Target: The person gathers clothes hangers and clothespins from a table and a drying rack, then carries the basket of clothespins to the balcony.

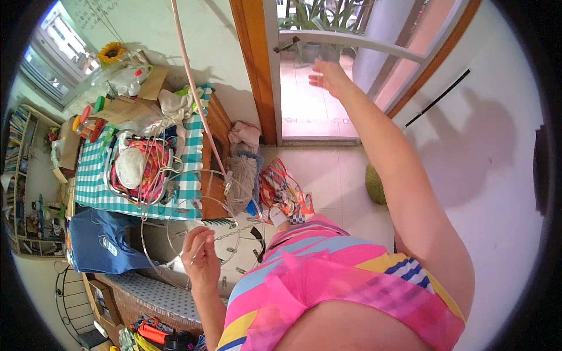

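Note:
My left hand (pixel 203 259) is at the lower middle, its fingers closed on a round clip hanger (pixel 142 239) of thin hoops. A chain (pixel 237 230) runs from near the fingers, and several small clips (pixel 231 250) dangle below. My right hand (pixel 327 78) is stretched far forward, fingers apart and nothing held. It is in front of a white-framed door (pixel 351 40), near its crossbar; whether it touches the door I cannot tell. A long pink pole (pixel 189 74) leans from the wall down towards the hoops.
A table with a green checked cloth (pixel 192 153) carries a basket of laundry (pixel 145 175) and wire hangers. A grey fluffy mop head (pixel 241 184) and a patterned bag (pixel 283 188) lie by the doorway. A round green fruit (pixel 374 186) sits on the floor, partly behind my right arm.

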A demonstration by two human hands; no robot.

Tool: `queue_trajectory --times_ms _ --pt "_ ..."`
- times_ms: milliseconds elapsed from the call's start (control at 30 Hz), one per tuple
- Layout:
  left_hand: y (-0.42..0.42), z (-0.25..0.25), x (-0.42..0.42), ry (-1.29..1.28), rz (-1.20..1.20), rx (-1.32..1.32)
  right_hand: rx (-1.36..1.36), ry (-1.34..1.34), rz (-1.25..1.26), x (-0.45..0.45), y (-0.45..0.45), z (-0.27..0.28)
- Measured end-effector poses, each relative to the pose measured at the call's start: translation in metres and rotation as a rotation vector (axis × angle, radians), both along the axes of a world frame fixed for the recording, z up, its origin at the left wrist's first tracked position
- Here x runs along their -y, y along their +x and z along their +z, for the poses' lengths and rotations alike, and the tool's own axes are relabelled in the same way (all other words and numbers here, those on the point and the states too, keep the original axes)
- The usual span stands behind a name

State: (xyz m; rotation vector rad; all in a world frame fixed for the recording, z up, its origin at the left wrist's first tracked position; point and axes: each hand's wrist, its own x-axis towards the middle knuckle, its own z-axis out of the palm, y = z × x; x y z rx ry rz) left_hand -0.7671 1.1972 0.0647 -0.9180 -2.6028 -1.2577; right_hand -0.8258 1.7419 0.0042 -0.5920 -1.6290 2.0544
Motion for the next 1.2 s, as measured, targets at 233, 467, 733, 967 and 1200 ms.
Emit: queue_trajectory --times_ms 233,467,733,967,1200 --pt "-0.013 -0.004 0.008 -0.022 0.255 0.142 -0.001 -0.152 -0.089 -0.028 -0.099 -0.009" --pt "-0.019 0.022 -0.018 -0.076 0.324 0.102 -0.089 -0.343 -0.195 -0.028 -0.154 -0.027" --pt "-0.007 0.018 0.005 -0.022 0.318 0.137 -0.138 -0.438 -0.207 -0.009 -0.131 -0.029" --pt "0.002 0.012 0.058 -0.039 0.138 0.062 -0.057 -0.303 -0.231 0.077 0.022 -0.035" --pt "-0.009 0.001 0.041 0.010 -0.101 0.065 -0.050 -0.527 -0.392 0.139 0.249 -0.063"
